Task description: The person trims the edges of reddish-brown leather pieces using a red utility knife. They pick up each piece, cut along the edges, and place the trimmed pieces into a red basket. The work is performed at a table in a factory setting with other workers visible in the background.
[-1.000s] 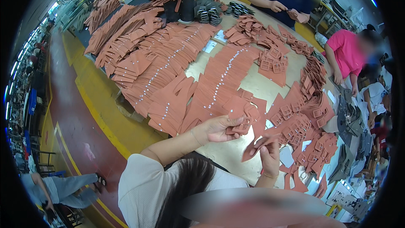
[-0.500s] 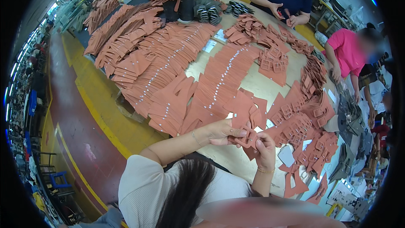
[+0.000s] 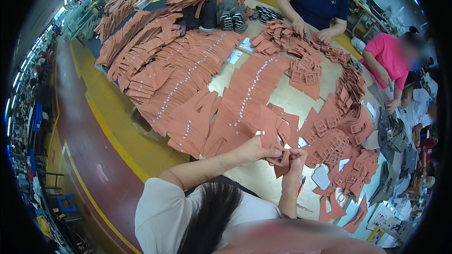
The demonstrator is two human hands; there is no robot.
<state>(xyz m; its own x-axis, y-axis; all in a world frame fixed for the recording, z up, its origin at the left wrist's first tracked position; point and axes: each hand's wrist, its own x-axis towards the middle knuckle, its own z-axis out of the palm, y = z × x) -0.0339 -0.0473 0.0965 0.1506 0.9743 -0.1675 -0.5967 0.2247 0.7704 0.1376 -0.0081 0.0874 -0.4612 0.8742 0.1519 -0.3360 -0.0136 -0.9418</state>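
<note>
A second earlier the two hands were apart, the right one lifting a loose piece off the table while the left lay spread on the stacks. Now they had come together above the table's near edge: the left hand (image 3: pixel 254 151) and the right hand (image 3: pixel 294 159) both pinched one reddish-brown leather strap piece (image 3: pixel 281 159), fingers curled shut around it, thumbs pressed on top. The piece hung between them, just clear of the tabletop (image 3: pixel 256 178).

The table was covered with the same cut pieces: long overlapping rows of flat straps (image 3: pixel 188 80) dotted with pale studs to the left, and heaps of buckled straps (image 3: pixel 336 141) to the right, close beside the right hand. A pen (image 3: pixel 301 186) lay near the right wrist. Across the table a person in a dark blue shirt (image 3: pixel 313 2) handled pieces, and another in a pink shirt (image 3: pixel 388 54) sat on the right. The floor (image 3: pixel 80 127) on the left was dark red with yellow lines.
</note>
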